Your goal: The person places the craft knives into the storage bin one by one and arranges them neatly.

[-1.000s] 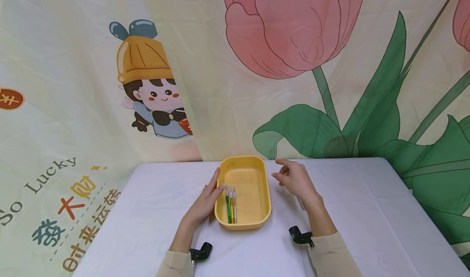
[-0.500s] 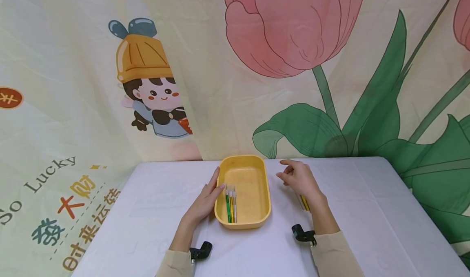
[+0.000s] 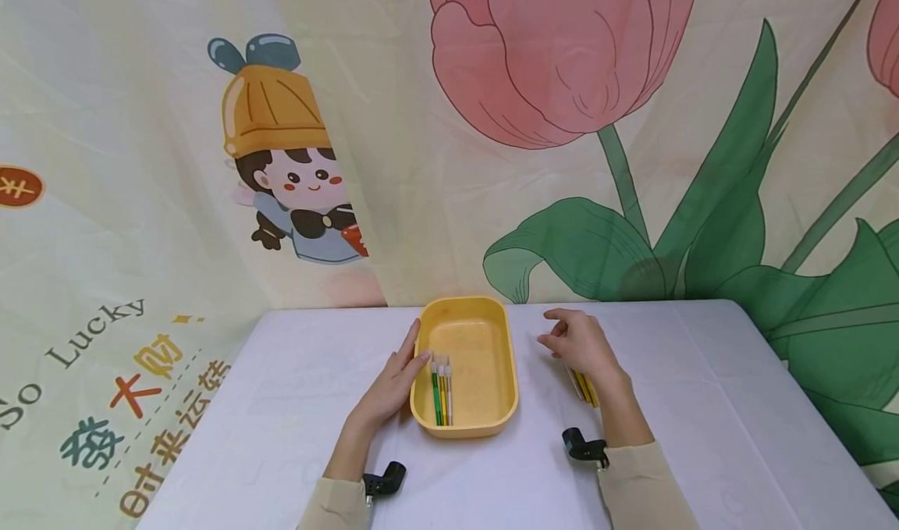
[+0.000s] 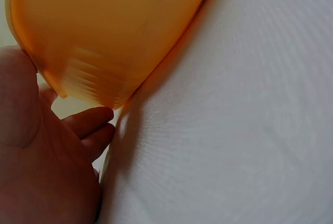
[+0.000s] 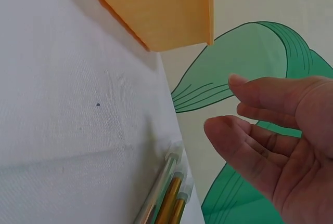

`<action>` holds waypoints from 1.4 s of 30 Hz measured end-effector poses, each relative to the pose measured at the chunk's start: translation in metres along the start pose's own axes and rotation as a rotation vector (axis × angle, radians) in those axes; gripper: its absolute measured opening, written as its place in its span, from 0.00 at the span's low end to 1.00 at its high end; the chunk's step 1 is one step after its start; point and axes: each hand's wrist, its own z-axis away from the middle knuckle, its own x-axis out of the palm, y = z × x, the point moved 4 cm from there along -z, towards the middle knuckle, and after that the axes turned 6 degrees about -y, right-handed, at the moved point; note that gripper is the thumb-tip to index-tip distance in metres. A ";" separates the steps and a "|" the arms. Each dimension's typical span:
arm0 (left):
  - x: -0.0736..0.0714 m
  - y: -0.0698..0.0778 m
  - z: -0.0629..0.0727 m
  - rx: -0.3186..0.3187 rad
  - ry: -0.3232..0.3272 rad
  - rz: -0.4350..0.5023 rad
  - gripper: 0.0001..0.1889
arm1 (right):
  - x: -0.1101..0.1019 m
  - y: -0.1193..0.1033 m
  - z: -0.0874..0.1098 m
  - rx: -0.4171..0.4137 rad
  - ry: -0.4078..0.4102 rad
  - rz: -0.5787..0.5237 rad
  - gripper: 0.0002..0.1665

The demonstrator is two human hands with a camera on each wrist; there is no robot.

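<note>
A yellow plastic tray stands on the white-covered table. On its left side my left hand grips it, thumb over the rim and fingers along the outer wall. Inside, against the left wall, lie several slim pens, green, yellow and whitish, with clear caps. My right hand hovers right of the tray with nothing in it, fingers loosely bent and thumb apart from them. Beneath it more pens, gold and whitish with clear caps, lie on the cloth, partly hidden by the hand and wrist in the head view.
The white tablecloth stretches out on both sides of the tray. Behind the table's far edge hangs a printed curtain with a tulip and a cartoon figure. A black wrist camera sits on the right wrist.
My right hand has drifted right, away from the tray, and more of the pens under it have come into sight. My left hand and the tray have stayed put.
</note>
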 end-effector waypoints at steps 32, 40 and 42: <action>0.000 -0.001 0.000 0.010 -0.006 0.006 0.34 | 0.000 0.022 -0.005 0.045 0.006 0.128 0.29; 0.000 -0.002 -0.001 -0.002 0.001 0.009 0.34 | 0.002 0.021 -0.005 0.084 0.010 0.149 0.28; 0.000 -0.002 -0.002 0.005 -0.001 0.007 0.34 | 0.003 0.022 -0.005 0.096 0.008 0.151 0.28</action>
